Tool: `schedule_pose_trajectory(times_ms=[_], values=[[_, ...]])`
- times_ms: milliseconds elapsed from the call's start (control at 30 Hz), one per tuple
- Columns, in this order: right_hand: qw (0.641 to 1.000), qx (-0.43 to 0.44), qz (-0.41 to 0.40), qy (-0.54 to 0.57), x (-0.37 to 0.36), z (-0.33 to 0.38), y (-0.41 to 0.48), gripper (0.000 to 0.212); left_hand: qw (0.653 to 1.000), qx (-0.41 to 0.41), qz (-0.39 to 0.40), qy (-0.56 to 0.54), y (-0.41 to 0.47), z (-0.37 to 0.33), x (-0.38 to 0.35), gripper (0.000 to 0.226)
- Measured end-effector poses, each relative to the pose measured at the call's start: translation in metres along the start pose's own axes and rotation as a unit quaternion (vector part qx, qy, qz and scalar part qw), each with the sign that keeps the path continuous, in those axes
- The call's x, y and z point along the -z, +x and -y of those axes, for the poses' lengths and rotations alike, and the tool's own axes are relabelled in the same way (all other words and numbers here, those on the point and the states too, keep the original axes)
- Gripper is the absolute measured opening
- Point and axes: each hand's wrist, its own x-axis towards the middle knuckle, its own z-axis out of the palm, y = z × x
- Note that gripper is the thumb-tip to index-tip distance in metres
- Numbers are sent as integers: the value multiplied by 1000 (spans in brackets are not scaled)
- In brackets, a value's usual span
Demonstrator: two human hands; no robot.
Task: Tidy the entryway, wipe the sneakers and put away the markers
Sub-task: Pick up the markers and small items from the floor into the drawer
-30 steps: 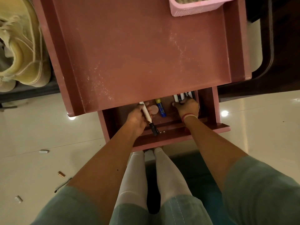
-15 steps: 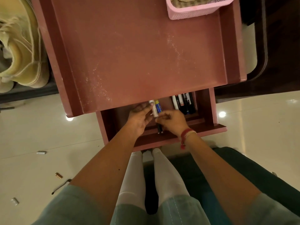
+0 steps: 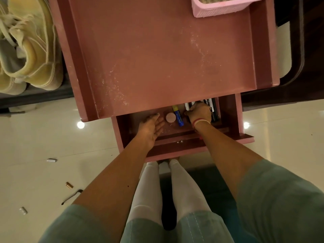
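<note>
Two hands down in the open drawer (image 3: 175,149). Swapped roles over the last second: white marker out of the left hand (image 3: 150,127), passed across mid-drawer half a second back, now off to the drawer's right end with the right hand (image 3: 199,114).

Left hand: flat, fingers straight and together, holding nothing. Resting left of drawer centre, fingertips just beside a round pink disc (image 3: 170,117).

Right hand: fingers curled down onto the markers (image 3: 211,106) lined up against the drawer's right wall. Barrel under the fingers not identifiable, knuckles in the way.

Lying alone mid-drawer: blue marker (image 3: 178,117), between the disc and the right hand, apart from the row.

Reading for the task: probably seating the passed marker into the row, so marker step looks close to done. Blue one likely next to shift over, then drawer shut.

Untouched here: sneakers (image 3: 29,55), well off to the drawer's far left on a dark shelf.

Several small bits of litter (image 3: 51,160) on the floor left of the drawer, so tidying not finished.

Pink basket (image 3: 219,7) on the tabletop beyond the drawer, not involved.
</note>
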Motion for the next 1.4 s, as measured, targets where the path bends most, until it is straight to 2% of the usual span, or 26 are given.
schedule_pose_trajectory(times_ms=[100,233,400,467,533,667,867,900,1000,1100,1200,1400], values=[[1000,8,-9,12,3,-3,-2,24,1000,-2,-1,3,-2,2,4,27],[995,35,-33,91,13,-5,-27,19,1000,-3,-6,9,-9,2,13,21],[987,92,-1,131,24,-8,-95,10,999,1,-22,28,-31,8,30,22],[987,107,33,114,57,4,-149,6,999,11,-30,4,-88,0,42,28],[988,101,55,103,57,1,-164,7,999,24,-36,20,-99,2,48,32],[978,154,118,75,108,30,-226,7,999,13,-48,13,-188,-13,79,27],[950,271,153,22,155,111,-284,12,989,-40,-72,-126,-287,-31,148,14],[946,283,155,8,154,127,-290,12,984,-47,-72,-154,-295,-33,162,9],[934,304,179,-50,146,173,-308,8,966,-65,-96,-233,-310,-33,209,18],[897,352,213,-160,123,221,-328,8,938,-65,-103,-324,-318,-22,261,11],[874,373,223,-215,94,265,-352,8,913,-67,-116,-386,-325,-11,311,24],[840,395,233,-291,16,340,-406,7,837,-61,-151,-522,-330,24,411,30]])
